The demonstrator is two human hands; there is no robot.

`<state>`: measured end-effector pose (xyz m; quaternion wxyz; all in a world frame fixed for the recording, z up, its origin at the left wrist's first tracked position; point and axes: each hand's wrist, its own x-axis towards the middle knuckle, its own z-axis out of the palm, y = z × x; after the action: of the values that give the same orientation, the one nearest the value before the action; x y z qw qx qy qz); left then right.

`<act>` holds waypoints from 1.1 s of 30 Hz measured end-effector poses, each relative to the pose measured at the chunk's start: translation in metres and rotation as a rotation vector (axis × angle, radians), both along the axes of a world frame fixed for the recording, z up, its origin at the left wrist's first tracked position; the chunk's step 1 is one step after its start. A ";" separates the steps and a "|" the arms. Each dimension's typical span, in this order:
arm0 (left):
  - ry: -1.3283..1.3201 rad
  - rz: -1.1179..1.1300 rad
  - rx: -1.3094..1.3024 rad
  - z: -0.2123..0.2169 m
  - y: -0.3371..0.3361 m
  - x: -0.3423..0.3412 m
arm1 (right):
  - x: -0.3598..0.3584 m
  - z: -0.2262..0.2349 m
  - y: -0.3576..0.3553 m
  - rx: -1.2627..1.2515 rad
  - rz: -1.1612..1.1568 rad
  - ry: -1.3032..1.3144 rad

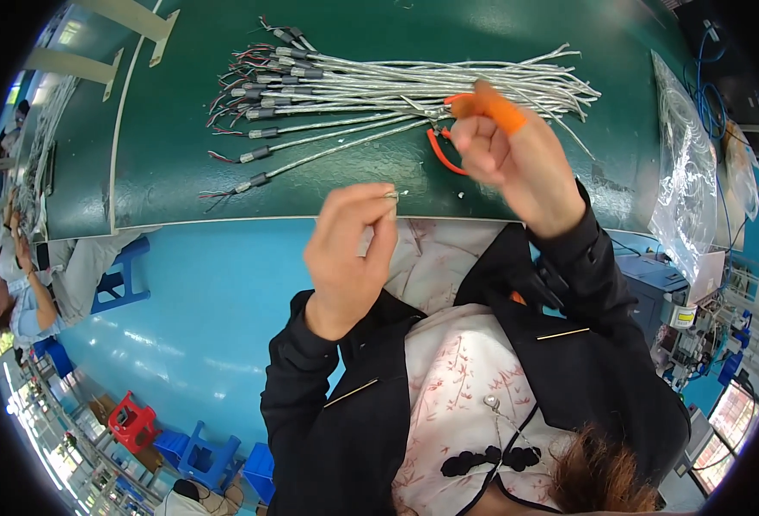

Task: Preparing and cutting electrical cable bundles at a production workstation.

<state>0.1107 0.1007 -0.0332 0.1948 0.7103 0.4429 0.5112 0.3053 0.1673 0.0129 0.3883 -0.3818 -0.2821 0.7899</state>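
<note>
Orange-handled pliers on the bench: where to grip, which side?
Probably around both orange handles, from the right: they splay toward the right, while the pliers' metal nose points left at the cables. The right hand partly covers the far handle.

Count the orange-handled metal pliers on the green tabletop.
1. The orange-handled metal pliers lie on the green tabletop at the near side of long silvery cables, partly behind the right hand; others could be hidden.

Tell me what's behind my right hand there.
Red-handled pliers and silver cables on the green bench show past your right hand; whatever lies directly behind it is covered.
</note>
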 end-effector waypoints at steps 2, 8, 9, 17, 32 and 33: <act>-0.609 -0.083 -0.463 0.011 -0.005 -0.003 | -0.002 -0.009 0.010 0.241 -0.093 -0.201; -0.920 -0.171 -0.567 0.020 -0.004 -0.013 | -0.036 -0.001 -0.029 0.313 0.141 -0.206; -0.939 -0.173 -0.554 0.018 -0.004 -0.013 | -0.040 -0.002 -0.033 0.322 0.176 -0.158; -1.058 -0.214 -0.695 0.045 -0.011 -0.008 | -0.047 -0.001 -0.042 0.497 0.199 -0.098; -0.754 0.026 -0.577 0.076 -0.036 0.003 | -0.032 0.019 -0.057 0.331 0.131 -0.005; -0.696 0.061 -0.539 0.077 -0.037 0.003 | -0.031 0.019 -0.058 0.340 0.129 -0.028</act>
<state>0.1137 0.0641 0.0433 0.4955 0.4059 0.4894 0.5918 0.2746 0.1091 0.0316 0.3916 -0.3028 -0.4409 0.7487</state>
